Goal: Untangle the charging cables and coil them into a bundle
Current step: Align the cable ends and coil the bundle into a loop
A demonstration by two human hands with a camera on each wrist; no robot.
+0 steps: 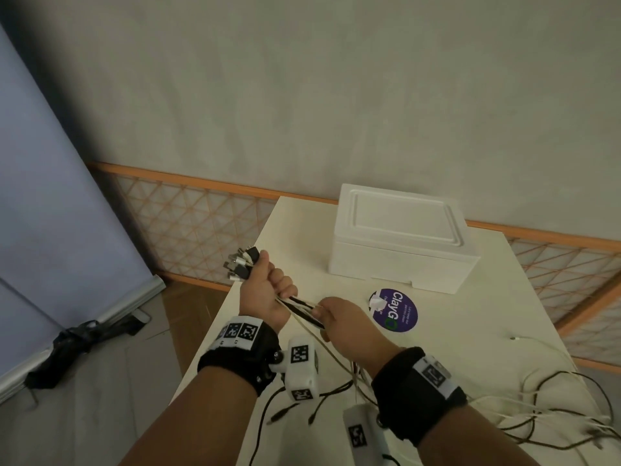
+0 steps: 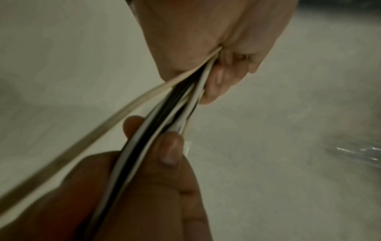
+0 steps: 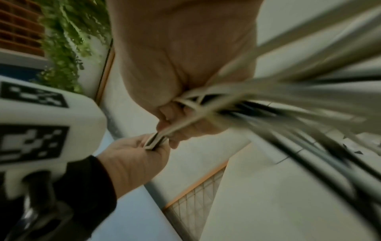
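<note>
A bunch of white and black charging cables [image 1: 302, 306] runs taut between my two hands above the cream table [image 1: 470, 331]. My left hand [image 1: 268, 285] grips the bunch in a fist near the table's left edge, and the plug ends [image 1: 242, 264] stick out above the thumb. A short way along, my right hand [image 1: 319, 312] pinches the same cables between thumb and fingers. The left wrist view shows the cables [image 2: 164, 114] leaving my left fist and passing through the right hand's fingers [image 2: 169, 150]. The loose tails [image 1: 554, 415] lie tangled on the table at the right.
A white foam box [image 1: 400, 243] stands at the back of the table. In front of it lies a round purple sticker [image 1: 395, 309]. The table's left edge drops to the floor, where a black bag [image 1: 77, 344] lies by the wall.
</note>
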